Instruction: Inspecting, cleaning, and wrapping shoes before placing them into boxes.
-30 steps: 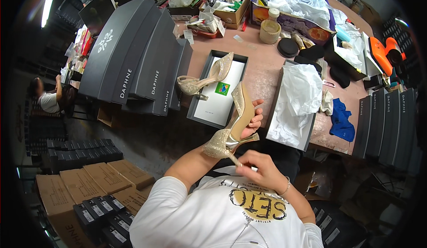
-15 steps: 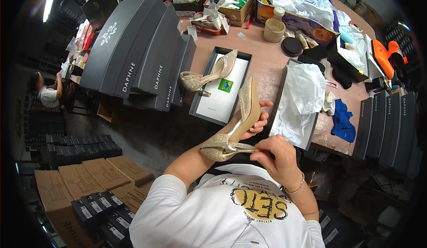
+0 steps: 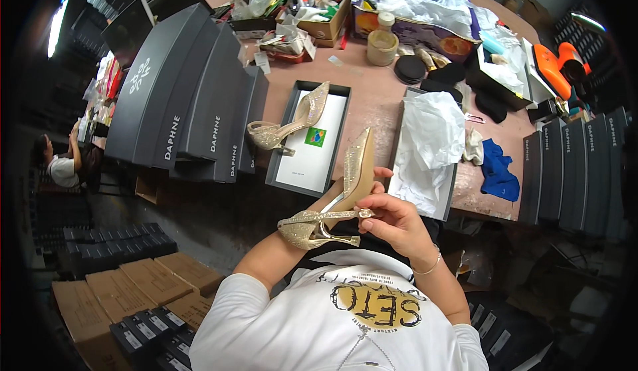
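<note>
I hold a gold glitter high-heeled slingback shoe (image 3: 353, 171) in front of my chest, toe pointing up toward the table. My left hand (image 3: 380, 179) grips it from underneath, fingertips curling round its right side. My right hand (image 3: 397, 223) pinches the thin ankle strap at its small buckle, just beside the heel. The matching shoe (image 3: 289, 128) lies on its side across the left rim of an open dark shoe box (image 3: 276, 161) with a white insert, on the brown table (image 3: 372, 108).
A second open box holds crumpled white tissue paper (image 3: 428, 138) to the right. Dark shoe boxes stand stacked at left (image 3: 183, 98) and right (image 3: 571, 165). A jar, dark round pads, a blue cloth (image 3: 497, 171) and clutter fill the far table. Another person sits far left (image 3: 63, 165). Cardboard cartons (image 3: 119, 291) cover the floor.
My right hand has risen from below the heel to the strap and closed on its buckle. The shoe stays in my left hand, tilted a little more upright.
</note>
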Motion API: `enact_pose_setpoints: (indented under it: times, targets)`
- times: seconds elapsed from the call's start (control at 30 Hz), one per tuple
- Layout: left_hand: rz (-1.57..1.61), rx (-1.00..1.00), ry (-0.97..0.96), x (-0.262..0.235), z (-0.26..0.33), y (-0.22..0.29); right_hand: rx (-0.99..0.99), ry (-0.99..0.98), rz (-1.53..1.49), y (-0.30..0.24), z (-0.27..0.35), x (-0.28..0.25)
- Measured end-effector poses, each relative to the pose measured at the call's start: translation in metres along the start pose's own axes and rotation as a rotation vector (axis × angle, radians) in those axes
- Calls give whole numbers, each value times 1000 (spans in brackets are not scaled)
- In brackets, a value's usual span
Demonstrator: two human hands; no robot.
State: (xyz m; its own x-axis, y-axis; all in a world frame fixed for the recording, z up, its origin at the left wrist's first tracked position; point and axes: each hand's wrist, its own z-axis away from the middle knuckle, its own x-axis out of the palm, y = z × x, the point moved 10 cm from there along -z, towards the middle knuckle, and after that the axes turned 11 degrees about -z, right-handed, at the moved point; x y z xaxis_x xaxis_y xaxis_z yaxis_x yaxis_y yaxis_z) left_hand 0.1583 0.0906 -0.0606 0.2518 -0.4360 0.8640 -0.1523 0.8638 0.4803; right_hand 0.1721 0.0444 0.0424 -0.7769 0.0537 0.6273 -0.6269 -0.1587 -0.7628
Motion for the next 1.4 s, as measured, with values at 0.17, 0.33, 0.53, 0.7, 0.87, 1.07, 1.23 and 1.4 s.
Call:
enact_pose_setpoints:
  times: [0.17,0.33,0.53,0.7,0.87,1.07,1.23,1.4]
  targets:
    - [-234,-67,110,-14,-4,17,-115,16,4,-4,2,-6]
    - [-786,168,579,-56,-21,122,-419,298,826,-78,16,-49]
    - [-2014,278,557,-36,-90,169,-584,866,1620,-151,31,-115]
    - [-2088,574,185,95,-70,129,-432,820,1552,-115,-8,-203]
    - [-1901,701,73,111,-89,142,-640,159,1003,-153,-21,-52]
    - [-954,1081,693,53,-9,262,-338,541,1689,-167,4,-119]
    - [-1795,718,892,-2,-33,296,-163,709,2165,-60,-2,-222]
    - [-2438,313,679,38,-41,233,-359,777,1336,-109,30,-175]
